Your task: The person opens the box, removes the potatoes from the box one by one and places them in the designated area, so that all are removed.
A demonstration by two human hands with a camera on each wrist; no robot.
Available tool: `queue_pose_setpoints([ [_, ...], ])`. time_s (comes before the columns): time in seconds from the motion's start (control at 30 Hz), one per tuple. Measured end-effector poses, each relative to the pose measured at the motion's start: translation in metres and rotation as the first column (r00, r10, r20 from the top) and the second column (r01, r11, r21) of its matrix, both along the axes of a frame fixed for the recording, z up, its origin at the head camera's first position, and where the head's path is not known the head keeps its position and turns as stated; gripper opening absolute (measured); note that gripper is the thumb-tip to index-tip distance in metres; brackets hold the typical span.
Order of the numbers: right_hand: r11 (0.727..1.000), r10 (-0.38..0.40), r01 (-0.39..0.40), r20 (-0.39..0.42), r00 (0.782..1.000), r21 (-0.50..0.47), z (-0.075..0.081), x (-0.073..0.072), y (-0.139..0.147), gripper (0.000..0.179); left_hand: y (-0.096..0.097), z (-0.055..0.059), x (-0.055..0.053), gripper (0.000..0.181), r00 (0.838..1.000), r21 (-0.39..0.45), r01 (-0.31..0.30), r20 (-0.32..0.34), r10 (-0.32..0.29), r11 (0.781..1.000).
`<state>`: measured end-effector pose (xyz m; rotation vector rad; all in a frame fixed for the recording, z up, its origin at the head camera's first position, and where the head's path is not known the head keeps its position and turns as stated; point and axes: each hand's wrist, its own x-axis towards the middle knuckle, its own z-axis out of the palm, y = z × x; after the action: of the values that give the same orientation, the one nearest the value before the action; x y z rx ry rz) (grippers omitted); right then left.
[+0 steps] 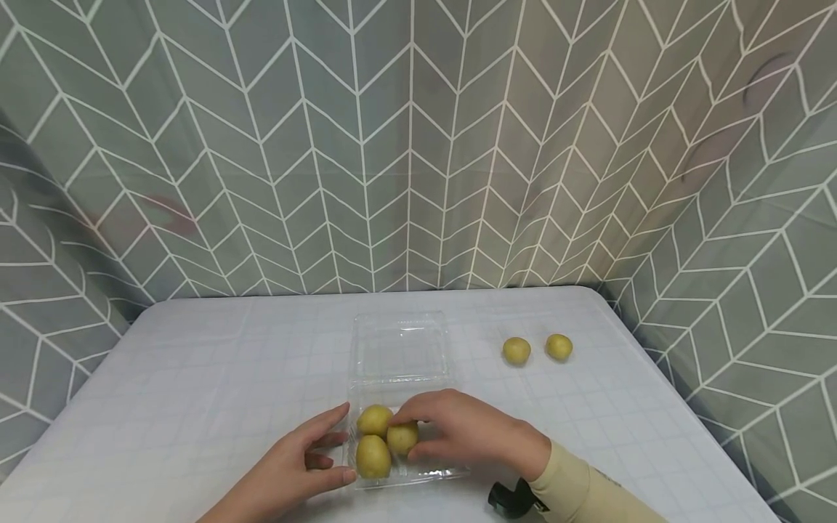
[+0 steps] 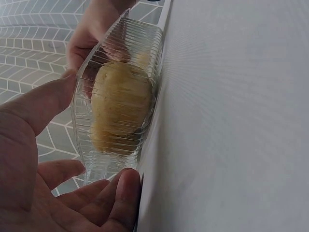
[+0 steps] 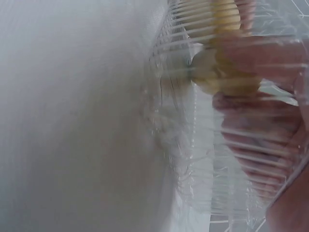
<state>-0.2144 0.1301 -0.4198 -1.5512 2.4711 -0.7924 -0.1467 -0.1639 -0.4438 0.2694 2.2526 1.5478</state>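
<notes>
A clear plastic clamshell container (image 1: 428, 476) lies with its lid (image 1: 400, 347) folded back on the far side. Two yellow potatoes sit along its left side, one potato (image 1: 375, 420) behind the other potato (image 1: 373, 457). Inside the tray, my right hand (image 1: 451, 428) pinches a third potato (image 1: 402, 438) between thumb and fingers, right beside those two. My left hand (image 1: 307, 454) is spread along the container's left wall, thumb and fingertips at its rim. Through the ribbed wall in the left wrist view, a potato (image 2: 120, 96) shows between that hand's thumb and fingers.
Two more potatoes, a nearer-left one (image 1: 516, 351) and a right one (image 1: 559, 347), rest on the white-covered table (image 1: 216, 378) at the back right. Behind the table hangs a grey patterned curtain (image 1: 392, 145). A black object (image 1: 512, 500) is by the right sleeve.
</notes>
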Motion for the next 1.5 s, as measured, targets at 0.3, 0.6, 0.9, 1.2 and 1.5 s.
queue_pose_setpoints([
  [0.3, 0.998, -0.015, 0.017, 0.03, 0.999, -0.068, 0.001, -0.001, 0.003, 0.043, 0.001, 0.0, 0.0, 0.087, 1.0, -0.003, -0.006, 0.012, 0.006, 1.0],
  [0.6, 0.99, -0.065, 0.072, 0.058, 0.996, -0.12, 0.006, 0.0, 0.01, 0.045, 0.002, 0.001, 0.0, 0.09, 1.0, -0.03, -0.018, 0.02, 0.018, 0.999],
  [0.9, 0.973, -0.125, 0.132, 0.047, 0.991, -0.187, 0.006, -0.001, 0.022, 0.044, 0.002, 0.0, -0.001, 0.092, 0.999, -0.048, -0.026, 0.024, 0.027, 0.999],
  [1.2, 0.954, -0.15, 0.16, 0.061, 0.987, -0.252, 0.006, -0.002, 0.035, 0.045, 0.002, -0.001, -0.001, 0.092, 0.999, -0.051, -0.028, 0.026, 0.029, 0.998],
  [1.5, 0.938, -0.182, 0.207, 0.114, 0.977, -0.278, 0.006, -0.001, 0.045, 0.044, 0.002, 0.0, -0.001, 0.091, 0.999, -0.05, -0.024, 0.022, 0.025, 0.998],
])
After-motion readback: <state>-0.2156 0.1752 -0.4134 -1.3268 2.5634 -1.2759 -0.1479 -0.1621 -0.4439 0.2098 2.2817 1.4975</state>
